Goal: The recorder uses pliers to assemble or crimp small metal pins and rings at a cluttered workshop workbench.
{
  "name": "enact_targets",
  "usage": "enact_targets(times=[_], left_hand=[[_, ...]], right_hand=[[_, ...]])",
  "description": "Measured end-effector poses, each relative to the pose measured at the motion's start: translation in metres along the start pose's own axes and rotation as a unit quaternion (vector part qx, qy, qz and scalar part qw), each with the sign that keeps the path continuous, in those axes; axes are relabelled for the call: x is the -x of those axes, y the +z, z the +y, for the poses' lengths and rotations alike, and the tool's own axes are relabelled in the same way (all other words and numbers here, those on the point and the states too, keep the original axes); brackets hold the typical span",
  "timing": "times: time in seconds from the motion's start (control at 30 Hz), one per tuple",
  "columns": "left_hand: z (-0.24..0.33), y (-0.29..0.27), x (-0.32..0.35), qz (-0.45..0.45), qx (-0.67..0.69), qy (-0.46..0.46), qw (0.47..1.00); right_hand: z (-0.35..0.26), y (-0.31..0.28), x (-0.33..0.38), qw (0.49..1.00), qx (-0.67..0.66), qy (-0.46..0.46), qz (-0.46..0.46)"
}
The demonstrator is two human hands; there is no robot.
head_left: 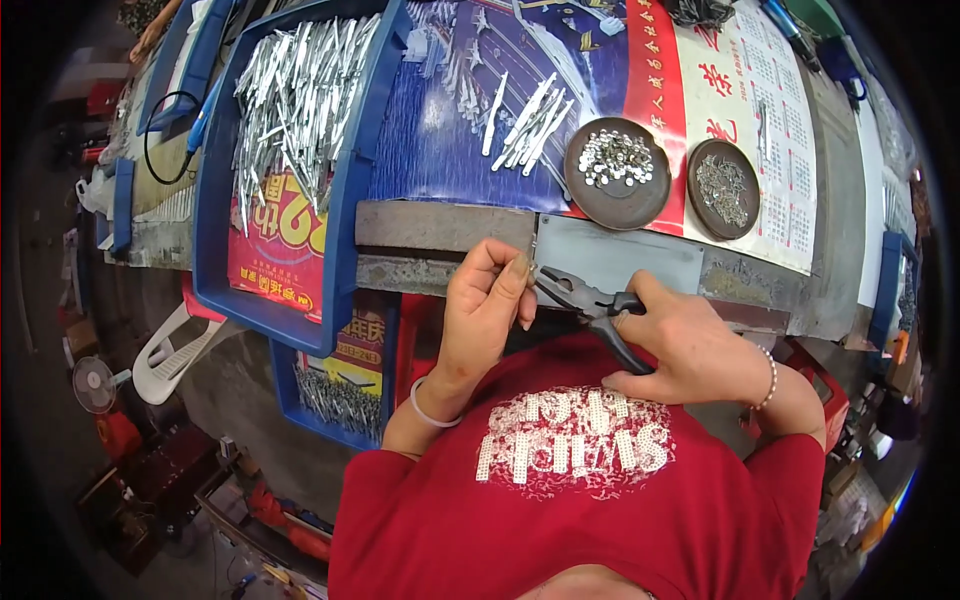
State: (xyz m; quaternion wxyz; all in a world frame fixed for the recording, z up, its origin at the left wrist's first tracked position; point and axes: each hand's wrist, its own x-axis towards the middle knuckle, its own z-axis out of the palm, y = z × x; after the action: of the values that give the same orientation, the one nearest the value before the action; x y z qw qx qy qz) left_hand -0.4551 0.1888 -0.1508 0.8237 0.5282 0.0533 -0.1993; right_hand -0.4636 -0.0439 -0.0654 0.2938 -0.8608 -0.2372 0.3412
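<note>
My left hand is closed, thumb and forefinger pinching a small, thin metal piece that is mostly hidden by the fingertips. My right hand is wrapped round the black handles of a pair of pliers. The jaws point left and reach close to my left fingertips; whether they touch the metal piece I cannot tell. Both hands are at the table's near edge, in front of a grey metal plate. Beyond them stands a brown dish of small round silvery pieces. Several flat silvery strips lie on the blue poster.
A smaller brown dish of tiny metal parts stands to the right. At left, a blue tray holds many silvery strips. Below it sits another blue bin with metal parts. A white plastic chair and a fan stand farther left.
</note>
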Motion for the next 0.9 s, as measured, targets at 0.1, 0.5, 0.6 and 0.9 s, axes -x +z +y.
enact_targets(times=[0.1, 0.5, 0.6, 0.9], left_hand=[[-0.001, 0.001, 0.000, 0.009, 0.020, -0.019, 1.000], [-0.002, 0.000, 0.002, -0.013, 0.000, -0.024, 1.000], [-0.002, 0.001, 0.002, -0.006, -0.006, -0.018, 1.000], [-0.003, -0.001, 0.005, 0.011, -0.037, 0.014, 0.999]], right_hand=[[0.000, 0.014, 0.001, 0.990, 0.100, -0.013, 0.099], [-0.002, 0.020, -0.001, 0.976, 0.177, -0.014, 0.127], [-0.003, 0.015, -0.001, 0.985, 0.144, -0.006, 0.094], [0.001, 0.011, -0.002, 0.992, -0.128, 0.011, -0.010]])
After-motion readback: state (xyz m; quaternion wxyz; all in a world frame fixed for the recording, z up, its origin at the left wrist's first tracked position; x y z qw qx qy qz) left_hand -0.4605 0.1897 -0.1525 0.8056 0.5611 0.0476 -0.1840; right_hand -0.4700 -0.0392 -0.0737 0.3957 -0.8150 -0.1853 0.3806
